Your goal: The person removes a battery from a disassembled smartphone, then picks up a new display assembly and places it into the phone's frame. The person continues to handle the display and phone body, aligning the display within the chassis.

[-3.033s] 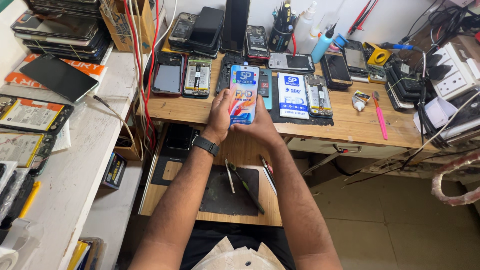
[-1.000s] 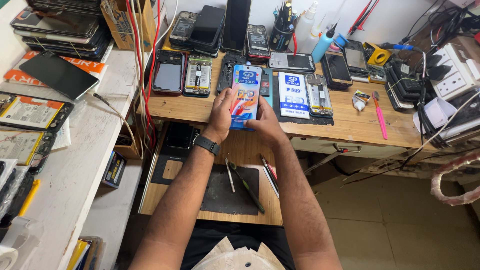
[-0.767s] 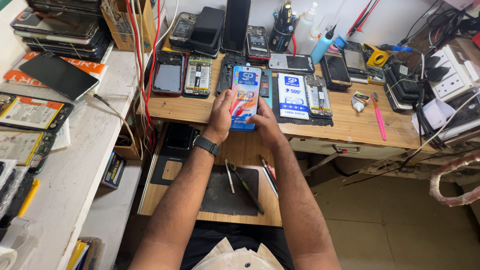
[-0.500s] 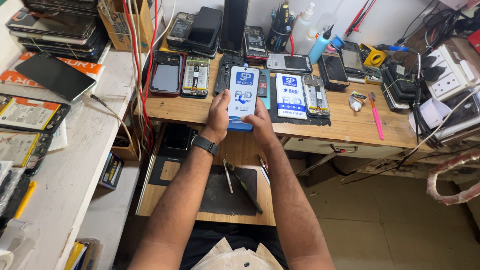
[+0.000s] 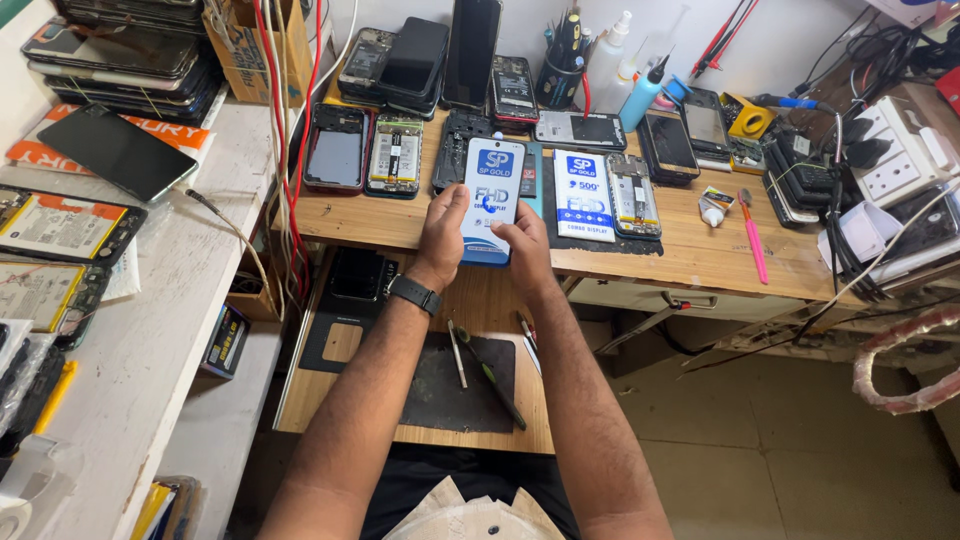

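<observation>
Both my hands hold a phone display panel (image 5: pixel 490 190) with a white and blue protective film, upright over the front edge of the wooden bench (image 5: pixel 690 255). My left hand (image 5: pixel 443 232) grips its lower left side, with a black watch on the wrist. My right hand (image 5: pixel 523 245) grips its lower right corner. A second display in a blue and white film (image 5: pixel 583 193) lies just to the right on the bench.
Opened phones (image 5: pixel 396 155) and phone backs lie along the bench, with a tool cup (image 5: pixel 560 75) and bottles behind. A pink tool (image 5: pixel 752 237) lies at the right. A dark mat (image 5: pixel 460 385) with tweezers sits on the lower shelf. Stacked screens crowd the white table (image 5: pixel 150 330) at left.
The panel's face has changed from a colourful film to a plain white and blue one; my hands have kept their grip in about the same place.
</observation>
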